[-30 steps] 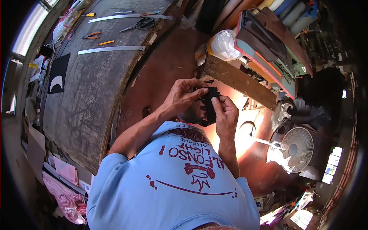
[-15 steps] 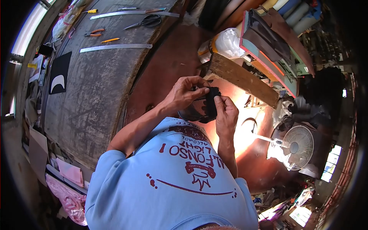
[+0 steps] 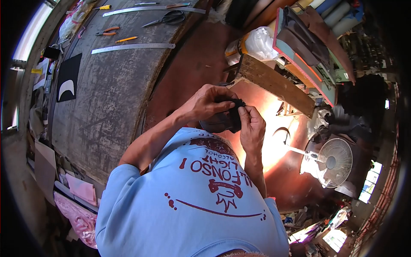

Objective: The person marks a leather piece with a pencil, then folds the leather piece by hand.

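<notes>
In front of my blue shirt, both hands hold a small black item (image 3: 220, 121) of cloth or mesh; its exact kind I cannot make out. My left hand (image 3: 209, 102) pinches its upper edge between thumb and fingers. Close beside it, my right hand (image 3: 252, 124) grips the dark edge at the right, thumb on top. The fingertips of the two hands are only a little apart. Part of the black item is hidden behind my left hand.
A worn table (image 3: 107, 98) at the left bears two steel rulers, scissors (image 3: 171, 18), pliers (image 3: 108, 31), a pencil (image 3: 126, 39) and a black sheet (image 3: 68, 79). A wooden bench (image 3: 274, 85) stands ahead, a white fan (image 3: 335, 162) at the right.
The black item has turned slightly between my hands, and its mesh face shows less. My hands have barely moved. The view has shifted a little.
</notes>
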A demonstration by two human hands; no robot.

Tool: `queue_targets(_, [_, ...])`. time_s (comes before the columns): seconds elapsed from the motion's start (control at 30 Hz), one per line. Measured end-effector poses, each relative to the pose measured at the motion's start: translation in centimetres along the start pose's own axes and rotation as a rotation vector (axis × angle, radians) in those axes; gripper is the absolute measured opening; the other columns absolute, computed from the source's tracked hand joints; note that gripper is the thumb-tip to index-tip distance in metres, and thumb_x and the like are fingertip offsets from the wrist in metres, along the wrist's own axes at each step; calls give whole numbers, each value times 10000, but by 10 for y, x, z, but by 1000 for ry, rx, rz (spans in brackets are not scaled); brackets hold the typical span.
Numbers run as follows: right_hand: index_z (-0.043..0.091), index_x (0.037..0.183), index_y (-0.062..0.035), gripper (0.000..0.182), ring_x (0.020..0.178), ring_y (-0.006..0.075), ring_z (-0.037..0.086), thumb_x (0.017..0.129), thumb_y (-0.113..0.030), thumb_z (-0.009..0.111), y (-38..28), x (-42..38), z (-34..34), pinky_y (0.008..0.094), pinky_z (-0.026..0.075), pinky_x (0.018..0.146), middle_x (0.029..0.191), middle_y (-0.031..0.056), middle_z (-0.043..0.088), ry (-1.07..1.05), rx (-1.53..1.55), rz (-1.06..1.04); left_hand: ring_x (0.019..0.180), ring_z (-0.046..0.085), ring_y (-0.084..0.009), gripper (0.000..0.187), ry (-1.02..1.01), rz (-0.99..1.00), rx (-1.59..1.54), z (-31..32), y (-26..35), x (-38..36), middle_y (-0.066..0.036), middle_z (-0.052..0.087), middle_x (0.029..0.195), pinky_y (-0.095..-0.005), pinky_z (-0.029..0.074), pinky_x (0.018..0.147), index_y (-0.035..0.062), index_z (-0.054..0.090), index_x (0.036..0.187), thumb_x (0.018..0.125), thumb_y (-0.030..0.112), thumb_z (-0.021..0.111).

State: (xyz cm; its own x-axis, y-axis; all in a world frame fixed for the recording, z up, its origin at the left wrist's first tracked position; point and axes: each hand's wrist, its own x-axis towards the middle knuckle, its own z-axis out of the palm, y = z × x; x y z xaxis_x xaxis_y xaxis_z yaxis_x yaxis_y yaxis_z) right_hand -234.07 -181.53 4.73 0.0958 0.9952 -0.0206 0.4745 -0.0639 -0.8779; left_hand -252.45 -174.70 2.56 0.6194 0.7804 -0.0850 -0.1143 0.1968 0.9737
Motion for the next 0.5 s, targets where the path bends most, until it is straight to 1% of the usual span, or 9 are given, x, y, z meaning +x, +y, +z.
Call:
queue_targets(0.1, [624,972,30,228,686,82,531,1012,-186,562,0,-2,0,241,463,627,750,41,624,3,-15,0,955,618,-99,187,41,-21,-51,2,-6,-1,-43,692,1018,-280,509,854,-8,680,1079,924,97,683])
queue_targets(0.2, [621,971,7,218,647,219,602,1004,-202,568,0,-2,0,341,487,619,761,157,650,12,-31,1,958,629,-117,166,131,92,2,7,-5,-2,-50,687,1017,-289,516,849,-5,686,1048,914,93,693])
queue_targets(0.3, [617,971,10,209,627,209,591,1004,-189,564,3,-3,3,338,479,600,754,158,649,21,-19,-16,951,654,-162,165,174,231,136,10,-5,-5,-69,674,1002,-301,529,833,11,684,1025,875,66,723])
queue_targets(0.4, [615,972,13,197,618,212,598,1003,-175,564,3,-5,5,342,479,589,751,164,651,11,-41,-5,887,663,-240,194,300,530,456,13,-13,-8,-89,634,931,-347,542,749,19,679,984,810,49,760])
queue_targets(0.5, [614,971,15,192,616,224,603,1001,-168,565,1,-7,7,347,483,591,753,175,649,8,-25,9,922,664,-243,193,325,575,504,19,-18,-17,-98,650,951,-344,546,784,23,682,988,812,30,762])
